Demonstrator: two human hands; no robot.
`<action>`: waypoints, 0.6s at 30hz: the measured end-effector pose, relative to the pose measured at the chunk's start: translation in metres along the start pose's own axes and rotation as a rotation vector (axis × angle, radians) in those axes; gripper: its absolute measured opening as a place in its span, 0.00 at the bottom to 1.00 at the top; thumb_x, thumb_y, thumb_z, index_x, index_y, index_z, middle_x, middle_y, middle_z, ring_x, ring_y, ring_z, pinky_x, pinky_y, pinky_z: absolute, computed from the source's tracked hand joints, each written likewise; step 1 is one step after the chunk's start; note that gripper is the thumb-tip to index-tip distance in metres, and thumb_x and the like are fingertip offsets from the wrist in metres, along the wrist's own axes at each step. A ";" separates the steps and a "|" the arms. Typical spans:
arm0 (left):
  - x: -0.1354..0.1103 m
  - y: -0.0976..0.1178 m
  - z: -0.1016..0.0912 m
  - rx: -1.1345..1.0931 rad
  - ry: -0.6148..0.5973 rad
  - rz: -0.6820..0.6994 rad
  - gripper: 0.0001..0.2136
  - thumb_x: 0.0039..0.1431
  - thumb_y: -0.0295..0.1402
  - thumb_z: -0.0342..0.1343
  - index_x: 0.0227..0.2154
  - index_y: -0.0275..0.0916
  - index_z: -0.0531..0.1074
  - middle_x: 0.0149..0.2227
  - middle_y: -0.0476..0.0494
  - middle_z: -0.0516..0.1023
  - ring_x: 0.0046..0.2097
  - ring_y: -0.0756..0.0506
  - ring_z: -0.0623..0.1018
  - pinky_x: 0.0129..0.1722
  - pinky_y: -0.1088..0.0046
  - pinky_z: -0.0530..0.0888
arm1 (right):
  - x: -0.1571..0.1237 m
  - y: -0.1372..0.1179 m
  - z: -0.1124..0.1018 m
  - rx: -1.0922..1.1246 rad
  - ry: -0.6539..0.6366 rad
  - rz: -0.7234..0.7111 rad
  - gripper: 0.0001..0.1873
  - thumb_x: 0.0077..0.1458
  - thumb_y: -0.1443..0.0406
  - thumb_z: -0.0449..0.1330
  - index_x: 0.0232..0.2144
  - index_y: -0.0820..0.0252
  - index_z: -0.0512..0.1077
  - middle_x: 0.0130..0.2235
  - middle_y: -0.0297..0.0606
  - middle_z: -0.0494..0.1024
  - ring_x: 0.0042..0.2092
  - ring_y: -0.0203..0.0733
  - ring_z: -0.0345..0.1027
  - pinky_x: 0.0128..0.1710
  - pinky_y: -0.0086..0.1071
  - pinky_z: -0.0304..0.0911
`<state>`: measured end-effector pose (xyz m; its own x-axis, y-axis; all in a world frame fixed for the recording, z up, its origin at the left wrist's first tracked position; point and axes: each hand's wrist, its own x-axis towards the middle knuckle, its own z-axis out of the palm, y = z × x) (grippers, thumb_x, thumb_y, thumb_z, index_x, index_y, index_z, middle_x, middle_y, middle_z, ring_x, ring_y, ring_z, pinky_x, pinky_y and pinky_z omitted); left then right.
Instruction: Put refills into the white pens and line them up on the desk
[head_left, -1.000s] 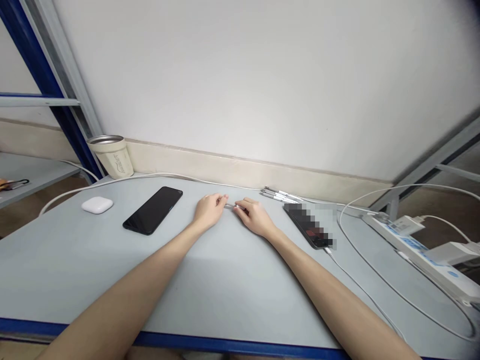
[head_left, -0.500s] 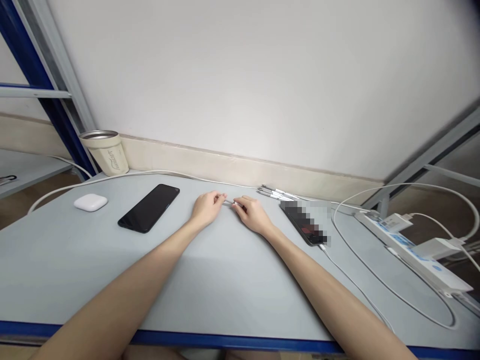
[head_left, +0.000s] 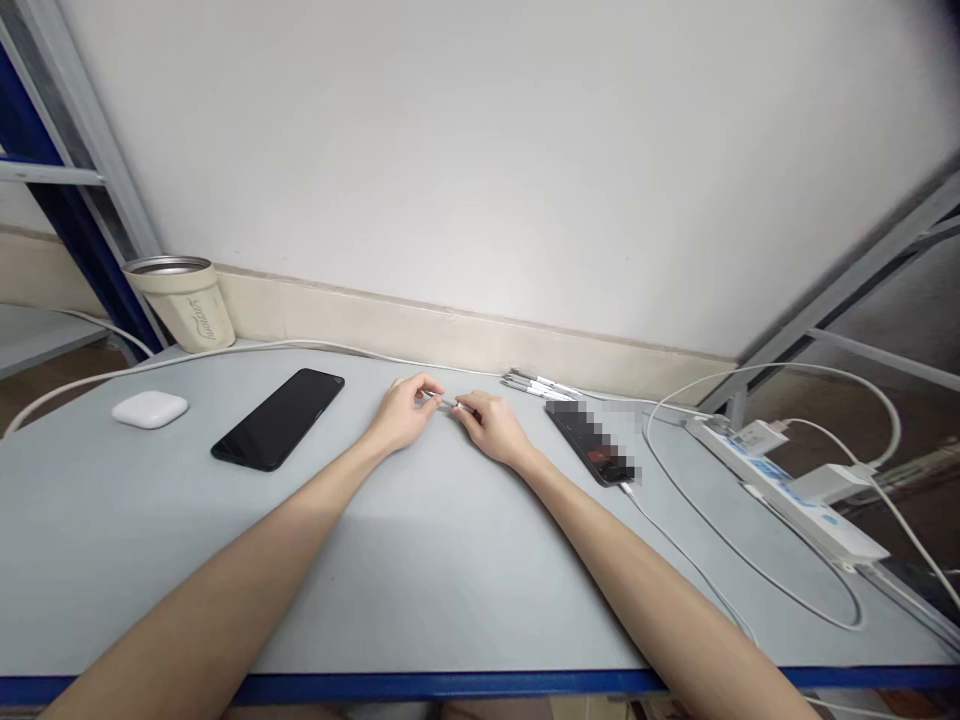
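Above the middle of the grey desk (head_left: 420, 580), my two hands meet at a slim, pale pen (head_left: 448, 402). Its left end is pinched between the thumb and index finger of my left hand (head_left: 405, 412). The closed fingers of my right hand (head_left: 492, 426) grip the other end, and they hide most of it. Several similar pens (head_left: 541, 384) lie by the wall, just right of my right hand. A black phone (head_left: 279, 418) lies flat to the left of my left hand.
A second phone (head_left: 589, 440), partly pixelated, has a white charging cable plugged in. A power strip (head_left: 795, 490) with chargers and looped cables occupies the right side. On the left are a white earbud case (head_left: 149, 409) and a cream cup (head_left: 196, 312). A wall borders the desk's back.
The view has shifted, so the desk things appear farther left. My left thumb and index finger look slightly more spread at the pen's end. Both hands stay on the pen.
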<state>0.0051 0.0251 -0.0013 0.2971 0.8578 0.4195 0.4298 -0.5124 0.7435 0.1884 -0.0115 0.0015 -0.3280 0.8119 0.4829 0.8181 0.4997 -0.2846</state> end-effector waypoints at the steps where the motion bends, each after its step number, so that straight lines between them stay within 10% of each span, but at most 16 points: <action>1: 0.000 0.000 0.000 -0.015 0.005 0.029 0.08 0.53 0.35 0.54 0.35 0.42 0.73 0.40 0.47 0.77 0.43 0.46 0.74 0.41 0.71 0.70 | 0.000 0.000 0.000 0.003 0.003 -0.004 0.13 0.63 0.61 0.50 0.34 0.60 0.73 0.29 0.36 0.70 0.31 0.37 0.62 0.34 0.28 0.55; 18: -0.005 0.010 -0.002 0.070 0.035 -0.149 0.14 0.57 0.45 0.50 0.34 0.41 0.73 0.31 0.47 0.78 0.33 0.47 0.74 0.33 0.73 0.68 | 0.001 0.000 0.000 -0.006 -0.023 -0.007 0.12 0.63 0.61 0.51 0.37 0.60 0.73 0.30 0.37 0.71 0.32 0.36 0.63 0.35 0.28 0.56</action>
<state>0.0061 0.0162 0.0052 0.1959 0.9248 0.3262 0.5256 -0.3798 0.7612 0.1879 -0.0111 0.0018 -0.3448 0.8151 0.4656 0.8185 0.5039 -0.2760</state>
